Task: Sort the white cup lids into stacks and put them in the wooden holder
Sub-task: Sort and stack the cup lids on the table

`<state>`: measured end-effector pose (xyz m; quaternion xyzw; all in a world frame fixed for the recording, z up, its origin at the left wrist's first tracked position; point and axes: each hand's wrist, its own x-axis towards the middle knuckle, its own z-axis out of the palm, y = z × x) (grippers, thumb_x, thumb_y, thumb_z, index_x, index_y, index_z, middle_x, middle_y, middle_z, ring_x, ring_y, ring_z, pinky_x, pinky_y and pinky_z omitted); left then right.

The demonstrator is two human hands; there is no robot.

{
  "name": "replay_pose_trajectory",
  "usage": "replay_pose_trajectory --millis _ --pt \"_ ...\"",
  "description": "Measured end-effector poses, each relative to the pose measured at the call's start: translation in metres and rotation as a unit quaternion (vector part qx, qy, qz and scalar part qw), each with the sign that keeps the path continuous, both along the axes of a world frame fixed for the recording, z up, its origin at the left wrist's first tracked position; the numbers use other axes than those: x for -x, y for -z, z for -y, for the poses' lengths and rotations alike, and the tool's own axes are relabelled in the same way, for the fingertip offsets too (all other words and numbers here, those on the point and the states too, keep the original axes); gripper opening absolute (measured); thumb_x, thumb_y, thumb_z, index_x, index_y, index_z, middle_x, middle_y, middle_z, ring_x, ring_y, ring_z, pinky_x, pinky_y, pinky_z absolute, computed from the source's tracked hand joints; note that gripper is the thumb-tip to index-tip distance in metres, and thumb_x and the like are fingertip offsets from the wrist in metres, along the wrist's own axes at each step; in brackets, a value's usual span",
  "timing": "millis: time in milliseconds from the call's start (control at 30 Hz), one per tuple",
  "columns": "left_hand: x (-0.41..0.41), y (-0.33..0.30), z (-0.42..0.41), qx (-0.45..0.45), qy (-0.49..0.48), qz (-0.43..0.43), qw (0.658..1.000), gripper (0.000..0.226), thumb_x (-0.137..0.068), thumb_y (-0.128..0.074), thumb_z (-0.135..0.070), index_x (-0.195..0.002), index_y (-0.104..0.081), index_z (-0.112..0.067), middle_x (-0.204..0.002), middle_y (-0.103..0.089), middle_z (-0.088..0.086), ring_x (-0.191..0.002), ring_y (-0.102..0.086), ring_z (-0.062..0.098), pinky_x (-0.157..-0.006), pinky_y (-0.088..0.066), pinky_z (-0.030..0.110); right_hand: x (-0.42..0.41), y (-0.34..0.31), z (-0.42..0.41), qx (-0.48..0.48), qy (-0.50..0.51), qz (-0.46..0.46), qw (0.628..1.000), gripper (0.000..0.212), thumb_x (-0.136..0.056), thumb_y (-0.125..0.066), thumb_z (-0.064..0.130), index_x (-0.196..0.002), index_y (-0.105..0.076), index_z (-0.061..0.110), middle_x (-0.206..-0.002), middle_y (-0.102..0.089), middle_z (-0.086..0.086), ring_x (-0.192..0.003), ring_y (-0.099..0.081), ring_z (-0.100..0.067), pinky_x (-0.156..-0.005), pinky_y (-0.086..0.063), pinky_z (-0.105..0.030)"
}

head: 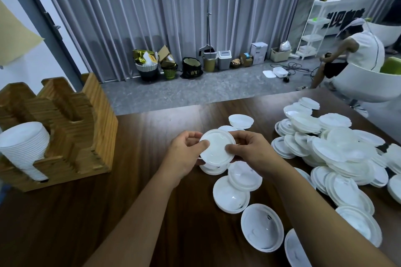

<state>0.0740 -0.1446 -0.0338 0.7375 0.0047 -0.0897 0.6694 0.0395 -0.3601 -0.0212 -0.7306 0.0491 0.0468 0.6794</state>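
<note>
Both my hands hold a small stack of white lids [217, 146] above the middle of the dark wooden table [108, 212]. My left hand [184, 154] grips its left rim with the thumb on top, and my right hand [249, 151] pinches the right rim. The wooden holder [71, 132] stands at the left; its front slot carries a tall stack of lids [23, 145] and its rear slots look empty. A large loose pile of lids [338, 151] covers the right side. A few single lids [232, 195] lie just below my hands.
The table's far edge runs behind the pile. Beyond it is grey floor with bins, boxes and a dustpan along a grey curtain. A person in white sits bent forward on a white chair [364, 84] at the far right, beside a white shelf [314, 28].
</note>
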Motion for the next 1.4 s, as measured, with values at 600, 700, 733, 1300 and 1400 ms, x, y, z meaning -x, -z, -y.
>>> replay_pose_trajectory --millis 600,700,733,1300,1400 --pt "-0.009 0.018 -0.024 0.048 -0.067 0.005 0.997 0.035 -0.098 -0.075 -0.013 -0.124 -0.066 -0.034 -0.12 -0.073 -0.004 -0.109 -0.073 0.022 -0.071 -0.068 0.036 -0.02 -0.001 -0.009 0.157 0.044 0.044 0.986 0.025 -0.098 -0.069 0.017 -0.105 -0.078 0.04 -0.105 -0.079 0.016 -0.084 -0.073 0.0 -0.071 -0.055 -0.02" --pt "-0.007 0.026 -0.034 0.055 -0.101 -0.018 0.993 0.034 -0.101 -0.071 -0.013 -0.131 -0.064 -0.027 -0.124 -0.068 -0.002 -0.111 -0.069 0.023 -0.07 -0.068 0.038 -0.02 0.003 -0.013 0.283 -0.014 0.022 0.959 0.032 -0.093 -0.074 0.018 -0.119 -0.073 0.037 -0.119 -0.072 0.019 -0.09 -0.068 0.0 -0.073 -0.049 -0.019" --pt "-0.006 0.029 -0.037 0.053 -0.108 -0.023 0.992 0.035 -0.101 -0.071 -0.014 -0.132 -0.063 -0.027 -0.124 -0.067 -0.002 -0.111 -0.068 0.023 -0.07 -0.068 0.038 -0.019 0.004 -0.015 0.32 -0.043 0.008 0.947 0.038 -0.091 -0.078 0.022 -0.125 -0.072 0.036 -0.125 -0.068 0.016 -0.098 -0.065 -0.002 -0.076 -0.05 -0.021" --pt "0.004 0.034 -0.058 0.044 -0.136 -0.016 0.99 0.044 -0.096 -0.081 -0.017 -0.131 -0.06 -0.031 -0.127 -0.068 -0.003 -0.111 -0.069 0.025 -0.065 -0.067 0.036 -0.019 0.004 -0.02 0.243 -0.015 0.021 0.97 0.009 -0.104 -0.069 0.021 -0.096 -0.072 0.02 -0.075 -0.071 0.009 -0.067 -0.062 -0.005 -0.07 -0.051 -0.036" --pt "0.004 0.032 -0.056 0.047 -0.119 -0.006 0.992 0.041 -0.095 -0.083 -0.02 -0.13 -0.066 -0.033 -0.121 -0.074 -0.003 -0.111 -0.073 0.026 -0.069 -0.068 0.039 -0.017 0.0 -0.019 0.136 -0.013 0.001 0.991 0.03 -0.101 -0.075 0.014 -0.127 -0.065 0.024 -0.105 -0.081 -0.003 -0.079 -0.073 -0.017 -0.076 -0.059 -0.034"
